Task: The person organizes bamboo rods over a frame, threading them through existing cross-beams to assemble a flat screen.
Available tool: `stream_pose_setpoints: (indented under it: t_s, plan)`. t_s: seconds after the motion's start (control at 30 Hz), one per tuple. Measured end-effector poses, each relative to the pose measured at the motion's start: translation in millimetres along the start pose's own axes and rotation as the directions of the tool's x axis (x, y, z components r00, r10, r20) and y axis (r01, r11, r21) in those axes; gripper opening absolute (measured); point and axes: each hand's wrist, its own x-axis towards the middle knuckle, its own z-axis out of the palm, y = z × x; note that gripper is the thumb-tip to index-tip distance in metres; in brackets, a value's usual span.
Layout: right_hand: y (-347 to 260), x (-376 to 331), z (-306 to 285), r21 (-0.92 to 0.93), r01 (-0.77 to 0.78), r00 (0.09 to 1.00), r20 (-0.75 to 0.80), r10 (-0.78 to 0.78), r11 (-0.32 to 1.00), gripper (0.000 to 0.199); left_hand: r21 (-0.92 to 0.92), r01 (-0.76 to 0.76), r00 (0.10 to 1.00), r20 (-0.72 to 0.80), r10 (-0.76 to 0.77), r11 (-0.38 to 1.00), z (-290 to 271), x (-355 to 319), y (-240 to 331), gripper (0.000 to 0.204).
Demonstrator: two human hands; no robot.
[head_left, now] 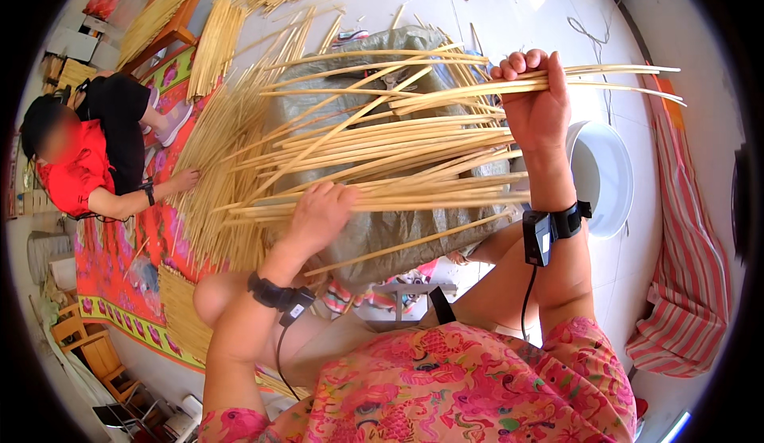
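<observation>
Fingers (518, 63) clamp sticks (463, 93) in the raised right hand (538, 117) — left hand (320, 215) lower, its fingers' closure unclear

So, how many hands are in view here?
3: the left hand at the sticks, the right hand gripping several, a co-worker's hand by their left ends. The co-worker's other hand may be hidden.

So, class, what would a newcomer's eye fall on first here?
First, the long straw-coloured stalks fanned across the grey-green sheet at centre, the left hand at their near edge. Then the right hand at upper right, its grip closed around a small bunch. At left, a co-worker in red and a red floral mat stand out.
</observation>
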Motion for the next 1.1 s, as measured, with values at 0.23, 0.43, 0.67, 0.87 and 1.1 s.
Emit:
stream_pose_setpoints:
  t_s: [0.23, 0.43, 0.67, 0.87, 1.1]
  plan:
    - [-43, -16, 14, 0.049, 0.105, 0.989, 0.100, -0.110, 0.993, 0.033, 0.058, 0.182, 0.981, 0.051, -0.185, 0.982, -84, -39, -17, 0.032]
    - [-81, -34, 45, 0.103, 0.230, 0.972, 0.017, -0.232, 0.968, 0.029, 0.248, 0.319, 0.948, -0.085, -0.308, 0.915, -171, -110, -40, 0.021]
    - [-50, -81, 6, -0.111, -0.193, 0.980, -0.065, 0.186, 0.975, 0.027, -0.797, 0.484, 0.690, 0.094, -0.717, 0.361, -201, -225, -40, 0.035]
    - [-29, -106, -74, -0.280, -0.287, 0.935, -0.292, 0.203, 0.916, 0.026, -0.974, 0.019, 0.638, 0.187, -0.747, -0.227, -167, -317, -9, 0.038]
    - [-15, -96, -74, -0.323, -0.287, 0.917, -0.366, 0.161, 0.902, 0.027, -0.970, -0.077, 0.510, 0.160, -0.845, -0.230, -115, -377, 18, 0.045]
